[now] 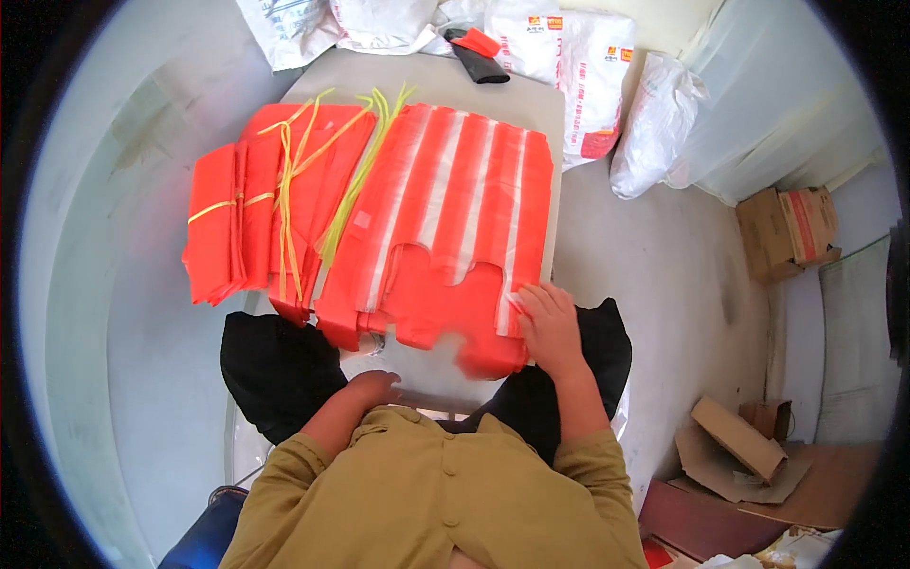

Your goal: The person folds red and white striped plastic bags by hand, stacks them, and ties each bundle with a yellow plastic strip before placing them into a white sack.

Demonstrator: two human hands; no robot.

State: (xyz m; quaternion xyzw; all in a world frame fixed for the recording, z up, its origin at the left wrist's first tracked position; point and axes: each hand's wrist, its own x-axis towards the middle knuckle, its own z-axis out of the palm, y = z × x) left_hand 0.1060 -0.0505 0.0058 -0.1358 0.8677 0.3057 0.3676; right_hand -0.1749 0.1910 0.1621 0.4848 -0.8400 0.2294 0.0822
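Note:
A stack of red plastic bags (459, 190) with whitish stripes lies on the board-like table in front of me. Its near edge has cut-out curves, and the loose red plastic there is blurred. At the stack's near right corner, my right hand (547, 327) is closed on the edge of a bag. My left hand (377, 384) is low by my lap, apart from the stack, its fingers mostly hidden. Left of the stack lie yellow-green ties (353, 194), then more red bags (327, 204) with yellow ties (287, 204) across them. Folded red bundles (213, 242) bound with yellow bands are farthest left.
White printed sacks (521, 43) line the table's far side, beside a black roll (481, 64) with a red piece. A clear plastic-wrapped sack (654, 123) leans at the right. Cardboard boxes (782, 232) stand against the right wall, with flattened cardboard (739, 450) nearer me.

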